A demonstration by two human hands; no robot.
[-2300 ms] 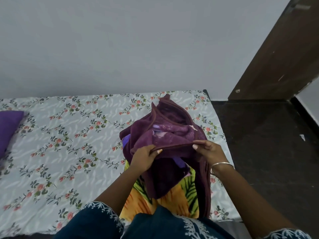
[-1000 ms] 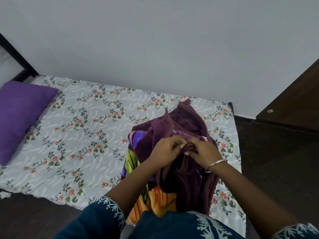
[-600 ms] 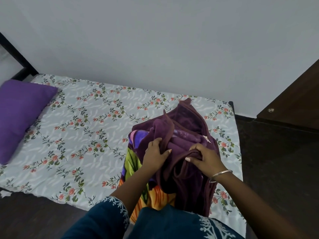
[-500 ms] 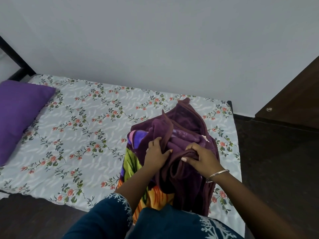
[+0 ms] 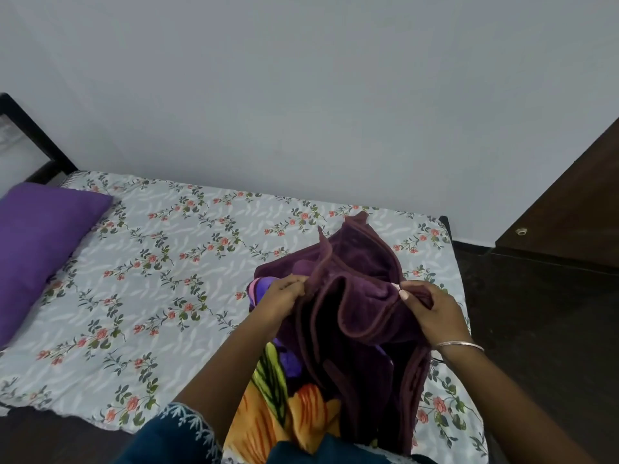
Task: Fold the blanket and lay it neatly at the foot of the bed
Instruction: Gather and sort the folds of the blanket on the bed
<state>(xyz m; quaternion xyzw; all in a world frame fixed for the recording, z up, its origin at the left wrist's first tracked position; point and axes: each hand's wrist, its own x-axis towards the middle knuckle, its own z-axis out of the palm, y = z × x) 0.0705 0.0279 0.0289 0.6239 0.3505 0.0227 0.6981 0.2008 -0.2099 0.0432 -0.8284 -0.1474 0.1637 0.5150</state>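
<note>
Both hands (image 5: 360,304) on blanket (image 5: 361,316)

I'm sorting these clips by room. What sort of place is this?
Most likely a bedroom: a bed with a floral sheet, a purple pillow at its head, and a plush blanket gripped by both hands, beside a plain wall.

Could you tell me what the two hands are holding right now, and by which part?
Both hold the blanket by its piped edge: the left hand grips the left side, the right hand pinches the right.
</note>
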